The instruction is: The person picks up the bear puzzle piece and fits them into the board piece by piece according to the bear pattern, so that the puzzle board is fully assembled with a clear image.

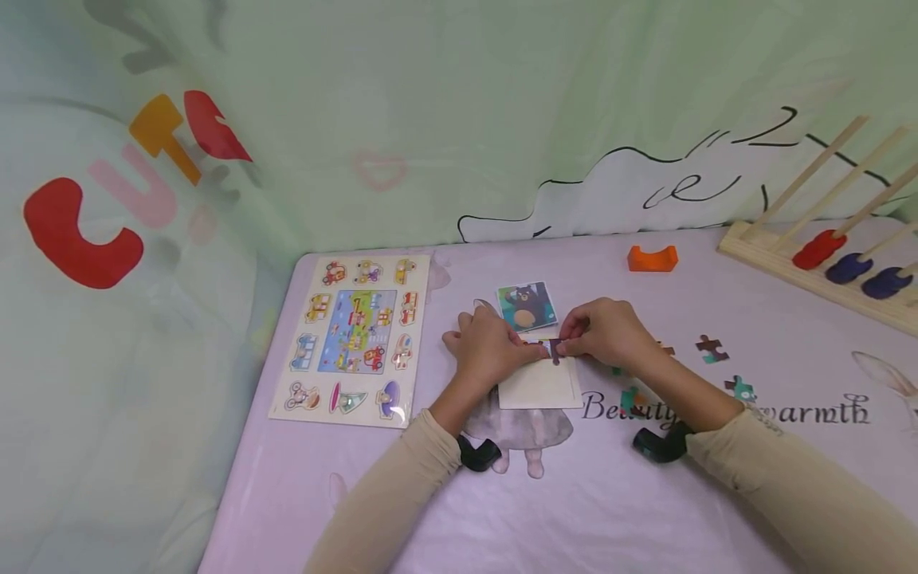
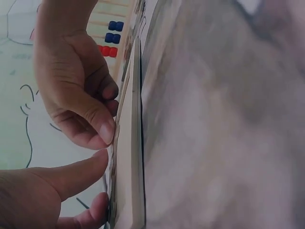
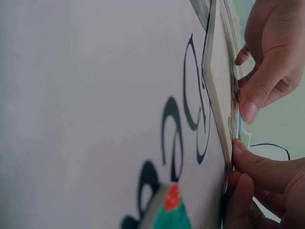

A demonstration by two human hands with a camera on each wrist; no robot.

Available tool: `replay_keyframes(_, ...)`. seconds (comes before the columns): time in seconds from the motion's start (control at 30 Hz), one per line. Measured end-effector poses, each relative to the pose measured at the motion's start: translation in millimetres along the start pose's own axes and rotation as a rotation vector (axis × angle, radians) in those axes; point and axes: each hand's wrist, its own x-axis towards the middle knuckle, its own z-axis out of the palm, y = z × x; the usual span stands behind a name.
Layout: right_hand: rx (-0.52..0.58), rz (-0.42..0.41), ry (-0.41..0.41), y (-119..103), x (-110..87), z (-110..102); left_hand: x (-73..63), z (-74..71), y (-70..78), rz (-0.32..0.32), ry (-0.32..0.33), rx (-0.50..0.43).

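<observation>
A small pale puzzle board (image 1: 539, 389) lies in front of me, with dark and light jigsaw pieces (image 1: 555, 348) along its far edge. My left hand (image 1: 484, 343) is at its far-left side, the outstretched thumb touching those pieces. At the far-right corner my right hand (image 1: 610, 331) pinches a dark jigsaw piece between thumb and fingers, low against the board. The right wrist view shows the right thumb (image 3: 267, 167) on the board's edge. Just beyond the board lies a bear picture card (image 1: 527, 306). Fingers partly cover the pieces.
Loose jigsaw pieces (image 1: 712, 348) are scattered right of the board, some partly behind the right forearm. A vehicle peg puzzle (image 1: 419, 335) lies at left. An orange block (image 1: 653, 258) and a wooden bead rack (image 1: 782, 259) stand toward the back right.
</observation>
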Motion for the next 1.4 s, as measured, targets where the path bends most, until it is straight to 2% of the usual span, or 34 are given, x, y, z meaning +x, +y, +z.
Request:
replay_keyframes(0.17,0.013,0.01,-0.022,-1,0.7,-1,0.4,0.9,3.6,-0.013,0.006,0.036)
replay_keyframes(0.37,0.029,0.035,-0.054,-2,2.4,-4,0.4,0.0,5.4,-0.02,0.004,0.034)
replay_keyframes(0.7,-0.02,0.04,-0.009,-6,6.3,-2,-0.2,0.5,6.0,-0.03,0.007,0.026)
replay_keyframes(1.0,-0.01,0.066,-0.055,-8,5.6,-4,-0.5,-0.6,7.6,-0.033,0.008,0.024)
replay_keyframes(1.4,-0.032,0.079,-0.06,-13,5.5,-3,0.3,1.0,8.4,-0.042,-0.007,0.053)
